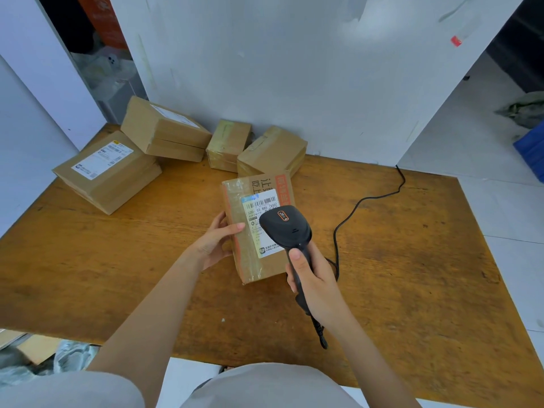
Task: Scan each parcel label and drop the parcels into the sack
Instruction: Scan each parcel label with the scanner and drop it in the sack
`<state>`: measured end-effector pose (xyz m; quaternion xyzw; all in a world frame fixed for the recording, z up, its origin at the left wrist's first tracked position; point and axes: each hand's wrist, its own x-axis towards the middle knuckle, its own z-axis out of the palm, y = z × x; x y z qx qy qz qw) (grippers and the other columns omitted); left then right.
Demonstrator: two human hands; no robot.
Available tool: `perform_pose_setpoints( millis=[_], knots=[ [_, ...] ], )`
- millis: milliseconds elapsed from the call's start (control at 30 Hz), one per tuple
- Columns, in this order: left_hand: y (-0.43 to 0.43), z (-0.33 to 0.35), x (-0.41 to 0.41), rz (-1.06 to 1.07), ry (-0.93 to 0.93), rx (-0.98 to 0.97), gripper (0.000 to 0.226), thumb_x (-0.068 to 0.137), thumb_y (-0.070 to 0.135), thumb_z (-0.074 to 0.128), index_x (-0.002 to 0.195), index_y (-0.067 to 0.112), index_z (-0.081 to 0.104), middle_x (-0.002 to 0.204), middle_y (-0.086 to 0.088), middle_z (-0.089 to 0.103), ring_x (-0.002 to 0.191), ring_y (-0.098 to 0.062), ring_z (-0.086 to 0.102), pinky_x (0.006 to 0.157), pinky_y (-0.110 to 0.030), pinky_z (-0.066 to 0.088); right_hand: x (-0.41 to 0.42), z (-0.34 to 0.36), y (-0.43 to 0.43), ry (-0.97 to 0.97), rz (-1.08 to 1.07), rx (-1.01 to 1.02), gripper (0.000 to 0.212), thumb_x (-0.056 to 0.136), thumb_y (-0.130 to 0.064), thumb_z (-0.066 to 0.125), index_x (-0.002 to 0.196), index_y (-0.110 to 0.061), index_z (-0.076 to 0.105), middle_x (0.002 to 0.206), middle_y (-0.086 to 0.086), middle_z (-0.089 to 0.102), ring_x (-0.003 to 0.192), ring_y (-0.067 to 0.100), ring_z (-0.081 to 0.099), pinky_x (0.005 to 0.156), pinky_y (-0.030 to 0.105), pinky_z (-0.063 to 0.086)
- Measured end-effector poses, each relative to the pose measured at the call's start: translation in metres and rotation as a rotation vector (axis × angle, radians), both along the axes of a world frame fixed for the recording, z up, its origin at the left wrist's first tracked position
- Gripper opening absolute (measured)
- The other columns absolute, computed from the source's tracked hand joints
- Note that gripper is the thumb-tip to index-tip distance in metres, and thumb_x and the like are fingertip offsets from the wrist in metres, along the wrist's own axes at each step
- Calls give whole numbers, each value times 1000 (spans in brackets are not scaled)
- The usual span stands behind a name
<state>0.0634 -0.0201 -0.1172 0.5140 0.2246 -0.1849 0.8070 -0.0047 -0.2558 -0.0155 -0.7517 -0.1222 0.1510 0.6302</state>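
Note:
A brown cardboard parcel [253, 257] with orange tape and a white barcode label [262, 206] lies face up on the wooden table [117, 260]. My left hand [216, 241] holds the parcel by its left edge, thumb on top. My right hand [313, 279] grips the handle of a black barcode scanner [284, 228], whose head hovers over the label and hides its lower right part. A sack's grey-white plastic [72, 356] shows below the table's front left edge.
Several more brown parcels lie along the back: a large one with a label [106, 172], one leaning on it [164, 134], a small one [228, 145] and another [272, 151]. The scanner's black cable [368, 201] runs right and back along the table. A white wall stands behind.

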Motion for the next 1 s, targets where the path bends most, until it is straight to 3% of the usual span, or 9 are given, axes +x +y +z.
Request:
perform_pose_setpoints(
  millis=[233,500,1000],
  knots=[
    [2,-2,0,-4,-4,-12,137,37,33,98,150,37,19,140,5,47,120,-18,50,81,-47,52,0,-2,6,22,-2,-11,50,88,-54,44,117,-13,51,61,-4,47,53,10,42,61,37,42],
    [3,-5,1,-6,-16,-20,135,38,33,97,150,37,21,141,4,47,121,-18,49,84,-48,52,0,-4,8,22,-41,-14,45,86,-57,45,113,-22,53,61,-5,49,52,9,43,57,30,42],
    [4,-12,5,-3,-6,-35,126,45,30,96,148,39,25,137,8,50,120,-17,51,81,-47,54,-9,-1,14,10,-79,-43,49,88,-54,43,102,-8,52,61,0,50,53,15,45,57,32,43]
  ],
)
